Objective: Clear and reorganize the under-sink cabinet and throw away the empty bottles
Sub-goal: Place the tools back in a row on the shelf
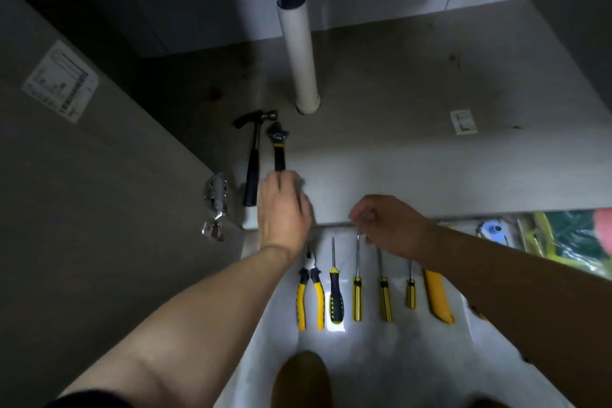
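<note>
- Two bare hands are seen reaching into the under-sink cabinet [430, 93], where a white drain pipe [303, 60] is set through the stained floor.
- An adjustable wrench [279, 146] and a hammer [253, 159] are laid side by side just in front of the pipe's foot and slightly to its left, heads toward the pipe, with the hammer on the far side from it.
- The wrench's handle end is covered by the left hand [284, 209], whose fingers are curled over it in a grip.
- The right hand [387, 222] is held in front of the pipe and to its right, fingers curled. Whether anything is pinched cannot be told.
- Nearer the camera than the pipe, outside the cabinet, pliers [310, 288], four screwdrivers [336, 298] and a yellow utility knife [438, 298] are lined up on the pale floor.
</note>
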Available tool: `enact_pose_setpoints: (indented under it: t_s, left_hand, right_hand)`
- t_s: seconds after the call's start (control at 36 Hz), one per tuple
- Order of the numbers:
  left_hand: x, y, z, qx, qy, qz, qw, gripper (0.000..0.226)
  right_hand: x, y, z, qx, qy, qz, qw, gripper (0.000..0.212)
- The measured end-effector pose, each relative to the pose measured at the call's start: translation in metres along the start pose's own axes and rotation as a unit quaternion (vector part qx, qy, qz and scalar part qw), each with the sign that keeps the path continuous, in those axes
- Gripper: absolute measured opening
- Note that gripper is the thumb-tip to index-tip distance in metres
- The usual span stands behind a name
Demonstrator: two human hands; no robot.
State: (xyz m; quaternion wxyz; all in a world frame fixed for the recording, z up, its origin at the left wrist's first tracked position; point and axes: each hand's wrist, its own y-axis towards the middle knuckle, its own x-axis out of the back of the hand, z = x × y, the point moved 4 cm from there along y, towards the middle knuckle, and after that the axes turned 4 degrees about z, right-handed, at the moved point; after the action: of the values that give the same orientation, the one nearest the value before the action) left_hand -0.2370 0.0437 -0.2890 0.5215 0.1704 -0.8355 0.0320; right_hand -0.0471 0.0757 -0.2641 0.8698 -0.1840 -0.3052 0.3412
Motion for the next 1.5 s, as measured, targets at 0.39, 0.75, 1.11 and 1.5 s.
enact_pose_setpoints:
  t_s: [0.39,0.75,1.11,1.5]
  left_hand:
    - [-0.076,-0.141,0.058,0.264,-0.032,0.276,0.924,0.065]
    - [-0.086,-0.161,0.088,0.391,-0.21,0.226,0.867,0.057]
    - [-0.045,-0.16,0.05,0.266,-0.258,0.173,0.913,0.044]
    - [0.0,0.006,-0.029,0.129,-0.184,0.082,0.971,0.066]
  right_hand:
    - [-0.074,-0.024,-0.053,-0.082,-0.252,0.167,0.95,0.026]
    - [-0.163,0.017,-0.082,-0.158,-0.231,0.002,0.96,0.034]
    - [-0.106,-0.022,-0.066,-0.206,-0.018,0.263,0.942,0.02]
    - [0.016,-0.017,-0.01,-0.08,0.122,0.046,0.988,0.017]
